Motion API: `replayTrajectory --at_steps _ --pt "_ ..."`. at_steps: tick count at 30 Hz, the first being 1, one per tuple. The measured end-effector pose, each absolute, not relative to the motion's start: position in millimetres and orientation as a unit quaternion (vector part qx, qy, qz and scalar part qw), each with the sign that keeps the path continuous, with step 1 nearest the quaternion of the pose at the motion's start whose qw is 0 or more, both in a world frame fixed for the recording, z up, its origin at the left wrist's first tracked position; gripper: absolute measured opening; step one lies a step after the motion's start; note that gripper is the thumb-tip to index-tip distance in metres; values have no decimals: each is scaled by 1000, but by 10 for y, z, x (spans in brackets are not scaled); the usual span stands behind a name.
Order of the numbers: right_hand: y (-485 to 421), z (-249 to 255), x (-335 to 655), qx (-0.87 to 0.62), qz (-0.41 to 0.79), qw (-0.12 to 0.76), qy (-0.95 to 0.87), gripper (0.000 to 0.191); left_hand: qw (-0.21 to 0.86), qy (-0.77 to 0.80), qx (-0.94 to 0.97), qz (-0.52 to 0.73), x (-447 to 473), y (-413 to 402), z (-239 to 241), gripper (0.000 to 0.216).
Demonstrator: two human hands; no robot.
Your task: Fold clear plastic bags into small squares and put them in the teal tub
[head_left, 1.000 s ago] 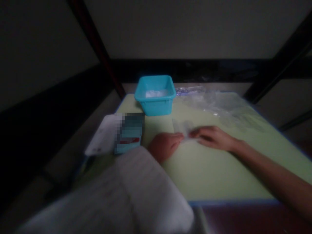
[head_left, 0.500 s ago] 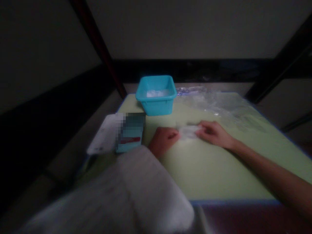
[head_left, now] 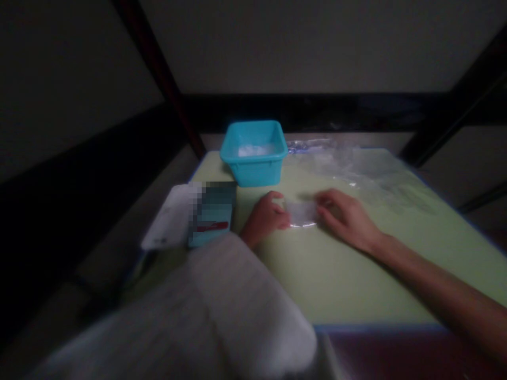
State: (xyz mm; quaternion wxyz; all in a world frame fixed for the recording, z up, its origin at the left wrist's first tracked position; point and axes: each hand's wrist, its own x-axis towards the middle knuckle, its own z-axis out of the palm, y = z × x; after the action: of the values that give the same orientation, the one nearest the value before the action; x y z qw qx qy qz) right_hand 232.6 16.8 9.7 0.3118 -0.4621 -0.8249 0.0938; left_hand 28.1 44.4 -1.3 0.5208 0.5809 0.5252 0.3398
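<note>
A small clear plastic bag [head_left: 301,214] lies flat on the pale green table [head_left: 348,274], between my two hands. My left hand [head_left: 264,215] pinches its left edge with curled fingers. My right hand [head_left: 345,216] presses on its right edge with fingers bent down onto it. A white sleeve covers my left forearm in the foreground. The scene is dim and slightly blurred.
A turquoise tub [head_left: 253,152] with something white inside stands at the table's far left. A teal box [head_left: 209,214] and a white card [head_left: 169,216] lie left of my hands. Crumpled clear plastic sheeting [head_left: 356,166] spreads over the far right.
Both hands have shifted slightly away from me, and the little bag, held up between the fingertips before, now lies spread flat on the table.
</note>
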Motion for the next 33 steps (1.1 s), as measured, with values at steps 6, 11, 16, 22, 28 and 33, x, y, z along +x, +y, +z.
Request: replayTrajectory --at_steps 6,11,16,22,28,33 --pt "95 -34 2207 -381 27 153 -912 58 532 543 564 323 301 481 -13 47" --pt "132 -148 2241 -396 20 107 -912 69 523 545 574 317 314 473 3 50" --pt "145 -159 2251 -400 15 95 -911 72 447 552 641 290 298 453 24 45" --pt "139 -124 2234 -405 8 122 -906 77 117 473 831 269 267 216 34 34" --pt "159 -148 2231 -395 8 97 -914 83 45 386 912 131 291 90 -39 50" --pt "153 -181 2229 -396 1 95 -913 81 24 396 915 72 265 90 -58 52"
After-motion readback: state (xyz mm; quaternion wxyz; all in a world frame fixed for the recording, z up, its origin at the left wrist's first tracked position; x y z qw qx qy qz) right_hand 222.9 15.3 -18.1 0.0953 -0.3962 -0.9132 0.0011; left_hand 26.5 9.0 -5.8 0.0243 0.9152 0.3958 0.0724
